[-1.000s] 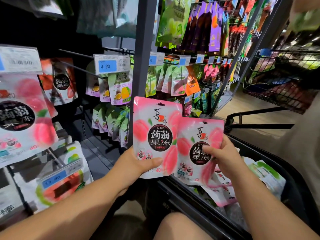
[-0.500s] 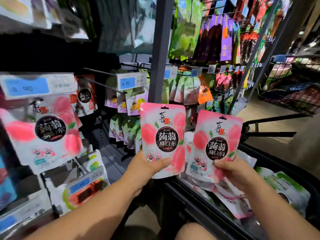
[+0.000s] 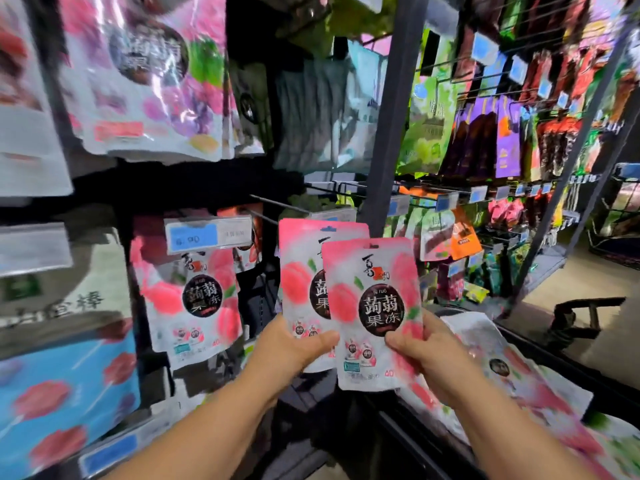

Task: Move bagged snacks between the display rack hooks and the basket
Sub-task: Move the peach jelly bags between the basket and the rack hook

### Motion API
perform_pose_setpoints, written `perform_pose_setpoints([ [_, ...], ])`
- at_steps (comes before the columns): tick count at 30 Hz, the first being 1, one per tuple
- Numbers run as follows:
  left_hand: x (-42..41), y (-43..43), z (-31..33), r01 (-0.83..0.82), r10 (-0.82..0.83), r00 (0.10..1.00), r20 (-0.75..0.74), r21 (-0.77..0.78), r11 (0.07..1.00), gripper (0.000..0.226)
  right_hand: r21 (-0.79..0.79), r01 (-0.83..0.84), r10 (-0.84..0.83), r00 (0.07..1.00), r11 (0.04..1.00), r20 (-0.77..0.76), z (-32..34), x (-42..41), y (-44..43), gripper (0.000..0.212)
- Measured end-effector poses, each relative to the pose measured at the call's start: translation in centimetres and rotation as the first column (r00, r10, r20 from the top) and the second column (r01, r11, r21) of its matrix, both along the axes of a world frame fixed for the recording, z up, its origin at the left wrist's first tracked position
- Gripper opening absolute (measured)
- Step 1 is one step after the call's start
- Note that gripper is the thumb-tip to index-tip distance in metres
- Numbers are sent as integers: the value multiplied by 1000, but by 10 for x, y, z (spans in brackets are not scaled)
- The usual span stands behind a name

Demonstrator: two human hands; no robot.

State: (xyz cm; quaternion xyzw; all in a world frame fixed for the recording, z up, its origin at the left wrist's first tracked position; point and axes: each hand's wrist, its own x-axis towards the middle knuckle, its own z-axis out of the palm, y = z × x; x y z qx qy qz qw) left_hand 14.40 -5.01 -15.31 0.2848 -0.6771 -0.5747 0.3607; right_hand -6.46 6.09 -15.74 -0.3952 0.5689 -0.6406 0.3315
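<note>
Front pouch [image 3: 372, 306] overlaps rear pouch [image 3: 299, 275] (its right edge), both gripped low.

A dark upright post [image 3: 398, 116] divides the shelving into two bays. Left of it, a blurred blue-and-white price tag [image 3: 207, 234] hangs in front of a pink peach-printed pack. High on the left hangs a large white pack with purple fruit [image 3: 149, 74], and low on the left a blue pack with red fruit [image 3: 69, 393]. Right of the post hang a green pack [image 3: 429, 133], purple packs [image 3: 507, 140] and, lower, an orange pack [image 3: 465, 237], with a row of small blue price tags [image 3: 478, 194] between them. Pale tan floor [image 3: 588, 282] shows at the right, beside a dark wire bin [image 3: 623, 209] at the frame's edge
</note>
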Motion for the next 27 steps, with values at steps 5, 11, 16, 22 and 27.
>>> perform_pose_setpoints([
  [5,68,-13,-3,-65,66,997,46,-21,998,50,2,-97,97,994,995,46,-8,42,-34,60],
  [11,144,-19,-26,-257,257,962,86,-20,966,67,86,-209,209,978,974,8,-18,84,-71,72],
  [16,182,-16,-39,-267,264,962,74,26,963,79,98,-274,277,961,957,-18,-22,112,-92,62],
  [22,203,-18,-45,-368,366,926,88,0,930,71,76,-314,317,948,946,-29,-20,132,-110,59],
  [27,212,-18,-45,-374,373,927,25,47,926,77,43,-310,311,950,950,-27,-18,138,-119,42],
])
